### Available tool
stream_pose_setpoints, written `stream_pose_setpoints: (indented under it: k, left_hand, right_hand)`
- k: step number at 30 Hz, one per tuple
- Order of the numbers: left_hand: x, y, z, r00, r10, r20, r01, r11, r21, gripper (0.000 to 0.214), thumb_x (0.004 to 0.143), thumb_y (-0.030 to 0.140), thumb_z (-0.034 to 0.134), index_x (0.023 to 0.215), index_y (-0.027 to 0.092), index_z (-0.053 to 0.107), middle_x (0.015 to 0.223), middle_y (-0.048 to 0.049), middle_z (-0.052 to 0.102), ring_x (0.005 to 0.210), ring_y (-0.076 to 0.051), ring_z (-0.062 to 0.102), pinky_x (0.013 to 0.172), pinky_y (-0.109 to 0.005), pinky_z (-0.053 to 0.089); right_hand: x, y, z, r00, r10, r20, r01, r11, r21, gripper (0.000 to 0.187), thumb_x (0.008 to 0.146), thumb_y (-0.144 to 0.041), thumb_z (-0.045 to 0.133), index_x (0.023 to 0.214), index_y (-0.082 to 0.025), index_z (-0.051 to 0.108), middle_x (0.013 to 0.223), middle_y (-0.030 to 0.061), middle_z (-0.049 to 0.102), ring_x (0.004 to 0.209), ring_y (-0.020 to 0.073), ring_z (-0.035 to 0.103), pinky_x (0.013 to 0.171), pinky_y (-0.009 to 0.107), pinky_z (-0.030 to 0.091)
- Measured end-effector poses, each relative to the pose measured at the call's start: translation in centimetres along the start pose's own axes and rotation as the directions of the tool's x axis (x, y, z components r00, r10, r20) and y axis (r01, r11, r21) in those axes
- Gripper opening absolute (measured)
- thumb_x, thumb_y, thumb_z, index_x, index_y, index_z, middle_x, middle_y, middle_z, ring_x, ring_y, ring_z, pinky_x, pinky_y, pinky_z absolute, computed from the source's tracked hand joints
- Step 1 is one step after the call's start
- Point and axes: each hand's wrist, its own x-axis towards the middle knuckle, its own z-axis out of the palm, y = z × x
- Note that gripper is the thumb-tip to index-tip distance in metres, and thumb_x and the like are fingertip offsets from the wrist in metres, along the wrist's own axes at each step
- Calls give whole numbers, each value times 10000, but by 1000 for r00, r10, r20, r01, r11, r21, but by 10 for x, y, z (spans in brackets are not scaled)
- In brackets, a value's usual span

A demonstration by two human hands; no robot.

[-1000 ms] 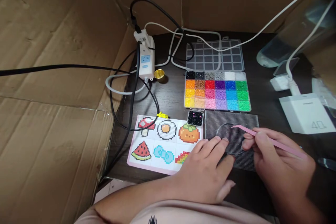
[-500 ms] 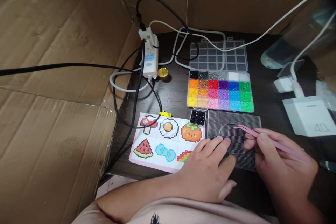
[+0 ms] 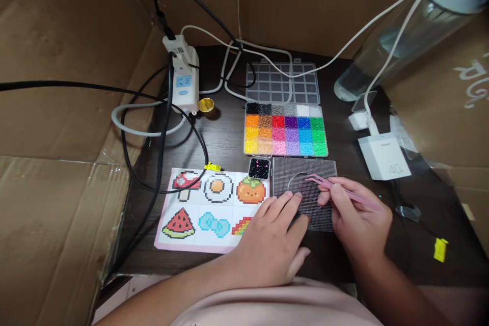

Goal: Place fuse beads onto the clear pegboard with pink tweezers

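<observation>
My right hand [image 3: 357,216] pinches a pair of pink tweezers [image 3: 349,194], their tips over the upper part of a clear pegboard [image 3: 324,168]. A thin clear ring outline [image 3: 289,182] shows on the board. Whether the tips hold a bead is too small to tell. My left hand [image 3: 273,234] lies flat, fingers spread, its fingertips on the board's left side and its wrist near the pattern sheet [image 3: 196,209]. Just beyond the left fingers sits a small clear box of mostly black beads [image 3: 259,168]. Behind the board lies a sorted bead case [image 3: 286,130], its lid [image 3: 282,84] folded back.
A white power strip [image 3: 186,81] with looping black cable [image 3: 164,127] stands at the left, near a round gold lid [image 3: 206,105]. On the right are a white charger block [image 3: 384,155] and a clear bottle [image 3: 397,46]. Cardboard walls [image 3: 57,204] enclose the table.
The whole view has swung to the right, so things sit further left and more of the bottle shows. Both hands keep nearly the same places on the board.
</observation>
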Motion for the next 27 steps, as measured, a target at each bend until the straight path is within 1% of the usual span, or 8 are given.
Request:
stream_pose_setpoints:
  k: [2, 5, 8, 11, 13, 15, 20, 27]
  left_hand:
    - [0, 0, 0, 1000, 2, 1, -2, 1000, -5, 453, 891, 412, 623, 1261, 160, 556, 1512, -137, 417, 1417, -308, 354, 1160, -471, 310]
    - [-1, 0, 1, 1000, 4, -4, -4, 1000, -12, 498, 890, 419, 623, 1307, 162, 530, 1515, -138, 412, 1415, -306, 354, 1158, -468, 312]
    - [-1, -2, 3, 1000, 4, -11, -5, 1000, -30, 539, 888, 416, 619, 1343, 150, 506, 1495, -148, 430, 1414, -304, 352, 1155, -468, 318]
    - [-1, -3, 10, 998, 22, -65, -26, 998, -55, 523, 887, 403, 606, 1333, 142, 522, 1446, -152, 477, 1395, -305, 372, 1143, -455, 335]
    - [-2, -4, 17, 990, 28, -140, -35, 998, -46, 492, 890, 399, 593, 1311, 149, 547, 1388, -147, 525, 1351, -311, 417, 1131, -462, 345]
    - [-4, -5, 24, 979, 30, -202, -32, 999, -7, 483, 899, 406, 567, 1306, 145, 561, 1313, -143, 577, 1294, -319, 462, 1122, -475, 349]
    - [-4, -5, 31, 963, 70, -260, -49, 995, 87, 482, 899, 414, 542, 1256, 96, 607, 1195, -149, 632, 1202, -332, 516, 1121, -458, 338]
    - [-3, -7, 25, 975, 69, -211, -61, 997, 47, 465, 886, 435, 567, 1204, 101, 619, 1174, -143, 625, 1182, -308, 517, 1066, -438, 385]
  right_hand:
    - [0, -3, 0, 1000, -23, 0, 23, 999, -48, 152, 874, -277, 694, 973, -168, 733, 704, 38, 723, 593, 147, 668, 603, 283, 578]
    - [-1, -12, 3, 980, -191, 56, 198, 964, -177, 103, 871, -210, 683, 943, -202, 756, 812, 50, 739, 776, 179, 716, 716, 308, 602]
    - [-1, -28, 11, 909, -348, 229, 398, 886, -237, 184, 854, -132, 673, 984, -225, 766, 1022, 77, 735, 934, 208, 715, 790, 335, 612]
    - [2, -41, 28, 827, -412, 383, 514, 831, -215, 259, 853, -90, 653, 1047, -227, 756, 1037, 73, 753, 912, 207, 733, 800, 339, 631]
    - [4, -44, 42, 777, -469, 419, 577, 797, -177, 243, 854, -74, 640, 1017, -206, 763, 990, 76, 774, 887, 210, 748, 791, 335, 643]
    - [5, -40, 52, 752, -519, 405, 614, 776, -145, 229, 848, -55, 639, 986, -186, 769, 954, 84, 785, 857, 207, 759, 771, 323, 653]
    - [2, -22, 59, 768, -504, 396, 590, 797, -129, 304, 823, -4, 653, 1013, -214, 764, 987, 59, 789, 868, 188, 762, 796, 312, 655]
    - [1, -23, 56, 832, -436, 343, 508, 848, -155, 267, 811, 5, 665, 941, -199, 780, 936, 48, 795, 838, 159, 761, 795, 257, 640]
